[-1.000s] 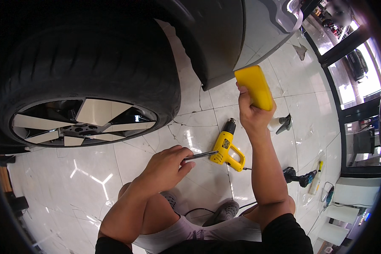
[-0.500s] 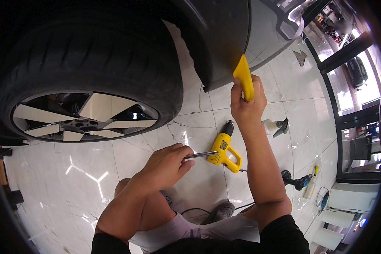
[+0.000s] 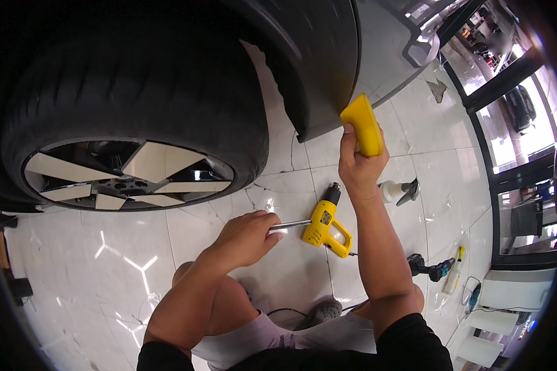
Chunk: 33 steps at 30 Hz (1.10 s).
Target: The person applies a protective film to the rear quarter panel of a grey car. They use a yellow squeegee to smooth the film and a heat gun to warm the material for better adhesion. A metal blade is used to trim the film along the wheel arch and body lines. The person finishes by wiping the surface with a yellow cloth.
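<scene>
My right grip pinches the yellow scraper, beyond the heat gun and near the car body; whether they touch, I can't tell. Left of the heat gun, my left grip is wrapped around a metal rod pointing toward it.

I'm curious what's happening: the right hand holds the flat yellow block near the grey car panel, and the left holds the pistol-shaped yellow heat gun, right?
Not quite: in the head view, the left hand holds a slim silver metal tool; the yellow heat gun lies on the white tiled floor. The right hand does hold the flat yellow block near the grey car panel.
</scene>
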{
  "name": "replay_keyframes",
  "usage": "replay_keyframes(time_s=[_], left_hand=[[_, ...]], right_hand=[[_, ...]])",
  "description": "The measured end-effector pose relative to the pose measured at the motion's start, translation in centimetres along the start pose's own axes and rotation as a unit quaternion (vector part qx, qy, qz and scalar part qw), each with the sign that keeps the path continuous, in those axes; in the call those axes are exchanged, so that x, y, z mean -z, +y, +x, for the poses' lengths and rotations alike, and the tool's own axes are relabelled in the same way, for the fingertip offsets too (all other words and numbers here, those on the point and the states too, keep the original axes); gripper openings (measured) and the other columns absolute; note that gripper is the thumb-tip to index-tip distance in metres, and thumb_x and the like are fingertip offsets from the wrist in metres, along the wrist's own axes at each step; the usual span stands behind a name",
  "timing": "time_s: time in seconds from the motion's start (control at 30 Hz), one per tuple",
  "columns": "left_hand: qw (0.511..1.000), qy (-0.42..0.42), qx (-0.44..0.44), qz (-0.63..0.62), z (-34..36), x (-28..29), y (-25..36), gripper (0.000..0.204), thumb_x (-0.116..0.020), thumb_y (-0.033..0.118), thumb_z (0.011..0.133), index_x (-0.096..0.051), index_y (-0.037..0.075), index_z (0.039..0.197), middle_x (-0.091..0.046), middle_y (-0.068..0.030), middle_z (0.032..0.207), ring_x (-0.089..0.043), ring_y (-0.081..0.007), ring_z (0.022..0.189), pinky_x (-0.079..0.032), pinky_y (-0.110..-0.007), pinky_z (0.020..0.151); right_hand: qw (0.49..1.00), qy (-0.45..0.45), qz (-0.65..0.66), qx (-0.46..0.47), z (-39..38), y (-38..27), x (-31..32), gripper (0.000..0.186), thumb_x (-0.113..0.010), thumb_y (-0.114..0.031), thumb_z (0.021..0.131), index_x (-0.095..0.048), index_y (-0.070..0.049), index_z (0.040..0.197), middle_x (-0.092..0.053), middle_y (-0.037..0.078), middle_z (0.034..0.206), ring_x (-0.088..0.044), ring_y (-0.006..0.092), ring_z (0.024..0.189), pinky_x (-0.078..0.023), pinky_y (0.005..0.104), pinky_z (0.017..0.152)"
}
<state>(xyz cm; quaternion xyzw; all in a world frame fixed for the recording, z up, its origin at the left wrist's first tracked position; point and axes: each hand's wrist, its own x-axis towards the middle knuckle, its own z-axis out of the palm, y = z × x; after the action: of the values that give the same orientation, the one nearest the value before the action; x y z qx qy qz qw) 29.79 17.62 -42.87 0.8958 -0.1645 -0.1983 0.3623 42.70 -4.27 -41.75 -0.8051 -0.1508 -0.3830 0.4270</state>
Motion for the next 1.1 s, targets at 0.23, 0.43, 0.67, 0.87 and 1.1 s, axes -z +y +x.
replay_keyframes(time_s=[0.23, 0.43, 0.67, 0.87, 1.1], left_hand=[[1.0, -0.014, 0.005, -0.004, 1.0, -0.3, -0.5, 0.022, -0.063, 0.023, 0.09, -0.062, 0.004, 0.101, -0.063, -0.0141, 0.093, -0.062, -0.0325, 0.086, -0.048, -0.042, 0.076], [1.0, -0.015, -0.008, 0.002, 1.2, -0.2, 0.1, 0.022, -0.062, 0.023, 0.09, -0.062, 0.004, 0.101, -0.064, -0.0144, 0.094, -0.061, -0.0335, 0.088, -0.048, -0.042, 0.078], [0.996, -0.066, 0.037, 0.046, 1.6, 0.4, 0.6, 0.025, -0.059, 0.027, 0.093, -0.06, 0.006, 0.108, -0.064, -0.0115, 0.103, -0.062, -0.0291, 0.101, -0.049, -0.043, 0.087], [0.997, -0.06, 0.026, 0.05, 1.4, 0.6, 0.7, 0.025, -0.059, 0.027, 0.093, -0.06, 0.006, 0.108, -0.064, -0.0108, 0.106, -0.062, -0.0295, 0.103, -0.049, -0.043, 0.088], [0.998, -0.045, 0.015, 0.036, 0.9, 0.4, 0.4, 0.025, -0.06, 0.027, 0.092, -0.061, 0.006, 0.106, -0.064, -0.0115, 0.102, -0.062, -0.0304, 0.098, -0.049, -0.042, 0.084]], right_hand=[[0.999, -0.017, -0.029, 0.032, 1.3, -1.9, 0.4, 0.02, -0.066, 0.002, 0.084, -0.061, -0.003, 0.103, -0.067, 0.014, 0.097, -0.068, 0.0282, 0.082, -0.053, 0.032, 0.071], [0.998, -0.031, -0.041, 0.037, 3.1, -3.6, 1.4, 0.017, -0.068, -0.003, 0.085, -0.061, -0.003, 0.101, -0.067, 0.014, 0.093, -0.067, 0.0294, 0.079, -0.053, 0.0342, 0.069], [0.997, -0.072, -0.039, -0.003, 4.7, -6.5, 4.5, 0.028, -0.065, -0.003, 0.086, -0.06, -0.003, 0.114, -0.068, 0.014, 0.098, -0.069, 0.0263, 0.087, -0.053, 0.033, 0.077], [0.995, -0.089, -0.012, 0.054, 6.7, -9.3, 5.5, 0.034, -0.062, 0.0, 0.086, -0.058, -0.005, 0.12, -0.067, 0.015, 0.101, -0.068, 0.0275, 0.087, -0.053, 0.0339, 0.079], [0.988, -0.108, -0.075, 0.083, 6.2, -8.9, 4.9, 0.033, -0.06, 0.003, 0.086, -0.058, -0.005, 0.119, -0.065, 0.018, 0.101, -0.067, 0.0328, 0.086, -0.054, 0.0362, 0.077]])
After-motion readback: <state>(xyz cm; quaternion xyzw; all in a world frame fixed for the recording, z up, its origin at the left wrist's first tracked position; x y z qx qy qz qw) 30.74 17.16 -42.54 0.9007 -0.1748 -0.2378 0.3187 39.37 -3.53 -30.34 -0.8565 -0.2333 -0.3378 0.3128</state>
